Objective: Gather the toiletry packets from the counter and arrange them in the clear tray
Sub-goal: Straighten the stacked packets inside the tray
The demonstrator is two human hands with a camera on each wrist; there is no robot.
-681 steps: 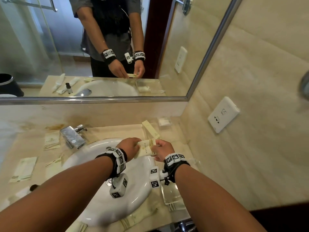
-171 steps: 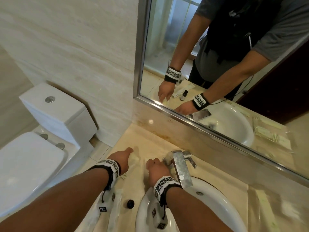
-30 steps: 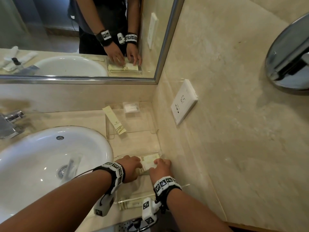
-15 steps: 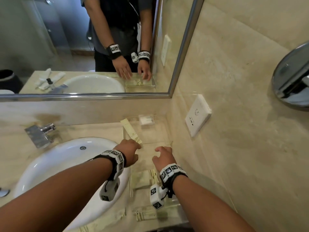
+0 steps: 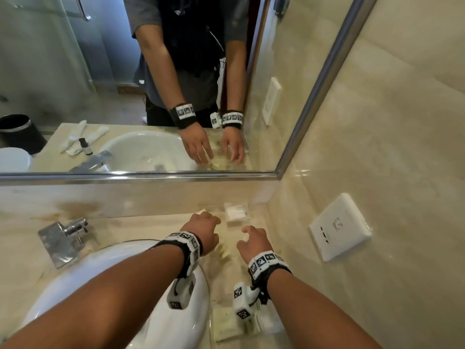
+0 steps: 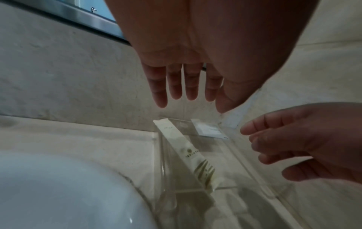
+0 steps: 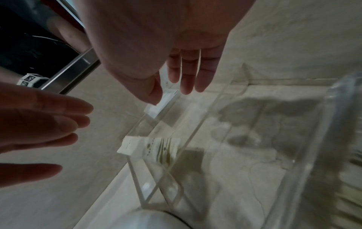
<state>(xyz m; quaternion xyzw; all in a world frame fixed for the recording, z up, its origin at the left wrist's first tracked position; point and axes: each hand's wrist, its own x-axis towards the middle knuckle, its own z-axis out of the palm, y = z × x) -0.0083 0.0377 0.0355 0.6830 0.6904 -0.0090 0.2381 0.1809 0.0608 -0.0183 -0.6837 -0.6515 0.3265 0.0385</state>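
The clear tray (image 5: 213, 323) stands along the right wall of the counter. My left hand (image 5: 203, 233) and right hand (image 5: 254, 241) hover over its far part, both open and holding nothing. A long cream packet (image 6: 186, 148) lies slanted across the tray's left wall (image 6: 162, 162), below the left hand (image 6: 188, 86). A small white packet (image 5: 236, 213) leans in the far corner, just past the right hand (image 7: 188, 74). Several cream packets (image 5: 226, 326) lie in the near part, under my right wrist.
The white sink basin (image 5: 151, 311) borders the tray on the left, with the chrome faucet (image 5: 60, 238) behind it. The tiled side wall with a white socket (image 5: 339, 227) runs close on the right. The mirror's metal frame (image 5: 151, 176) closes the back.
Both hands have let go of the cream packets in the tray's near part and moved forward over its far part, fingers now spread. The view has tilted up.
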